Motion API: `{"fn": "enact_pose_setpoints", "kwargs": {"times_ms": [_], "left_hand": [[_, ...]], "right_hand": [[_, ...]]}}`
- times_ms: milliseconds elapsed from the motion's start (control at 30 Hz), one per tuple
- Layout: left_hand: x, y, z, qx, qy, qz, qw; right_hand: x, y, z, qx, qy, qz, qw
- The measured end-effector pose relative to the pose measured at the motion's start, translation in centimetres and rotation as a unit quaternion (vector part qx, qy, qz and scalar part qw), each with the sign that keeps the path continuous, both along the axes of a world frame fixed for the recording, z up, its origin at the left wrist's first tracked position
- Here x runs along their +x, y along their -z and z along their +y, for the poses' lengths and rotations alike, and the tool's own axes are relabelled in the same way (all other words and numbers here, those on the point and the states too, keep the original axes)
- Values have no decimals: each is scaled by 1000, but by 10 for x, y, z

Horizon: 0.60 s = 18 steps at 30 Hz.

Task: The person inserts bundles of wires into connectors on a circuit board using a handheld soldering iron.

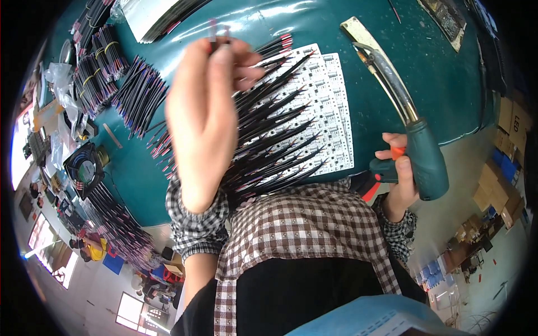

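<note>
Our left hand is raised over the tabletop, fingers pinched on a small wire piece, blurred. Our right hand is clenched on the soldering gun; its long axis points toward the far edge. The fan of black wires on the white board panel lies between them, nearer the left hand. Wire bundles sit at the left edge.

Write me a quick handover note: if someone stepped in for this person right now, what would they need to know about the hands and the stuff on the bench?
Left hand: raised above the bench, fingertips pinching a small wire end, blurred.
Right hand: wrapped around the green soldering gun, its metal tip pointing away over the green table.
White circuit board panel lies flat in front, many black wires fanned across it.
Bundled wires sit to the left.
Done: many wires lie on the panel. Whether they are attached cannot be told.
</note>
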<state>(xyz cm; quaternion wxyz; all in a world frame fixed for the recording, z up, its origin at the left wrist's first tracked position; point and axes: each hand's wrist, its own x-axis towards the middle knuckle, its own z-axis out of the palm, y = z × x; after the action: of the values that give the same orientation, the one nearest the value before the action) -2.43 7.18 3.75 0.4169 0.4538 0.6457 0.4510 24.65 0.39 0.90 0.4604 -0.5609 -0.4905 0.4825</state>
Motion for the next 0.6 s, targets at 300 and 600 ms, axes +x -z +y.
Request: {"fn": "enact_pose_setpoints", "kwargs": {"times_ms": [300, 600], "left_hand": [[44, 56, -2, -27, 80, 178, 980], [52, 66, -1, -5, 84, 211, 974]], "right_hand": [[8, -4, -14, -25, 6, -10, 1000], [15, 0, -22, -56, -11, -20, 998]]}}
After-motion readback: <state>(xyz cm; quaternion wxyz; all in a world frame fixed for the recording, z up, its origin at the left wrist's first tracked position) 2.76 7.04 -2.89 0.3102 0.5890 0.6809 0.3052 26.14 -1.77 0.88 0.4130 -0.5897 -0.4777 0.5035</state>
